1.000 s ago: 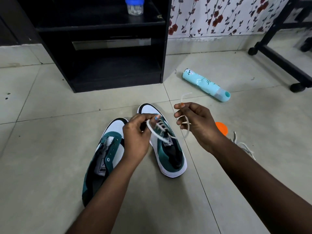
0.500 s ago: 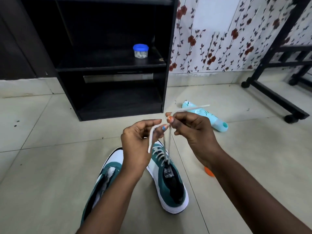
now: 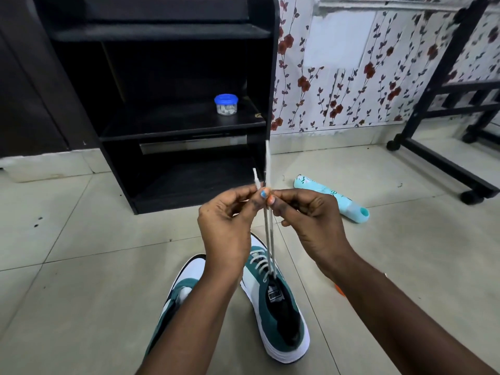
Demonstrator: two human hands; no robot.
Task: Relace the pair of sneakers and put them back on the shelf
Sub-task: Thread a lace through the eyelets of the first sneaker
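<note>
On the tiled floor [image 3: 81,280], our laced sneaker [image 3: 276,307] stands well short of the shelf [image 3: 162,131]. Our left hand [image 3: 224,226] and right hand [image 3: 311,220] each pinch a taut lace end [image 3: 267,163].

Two bare forearms rise from the bottom edge of the frame toward its middle, with no sleeves, watch or bands showing on either. The left hand [image 3: 227,226] has a thumbnail painted light blue, seen just left of centre. The right hand [image 3: 311,223] has nails painted orange at its fingertips [image 3: 270,199], close beside the blue one; no rings are visible on either hand.
</note>
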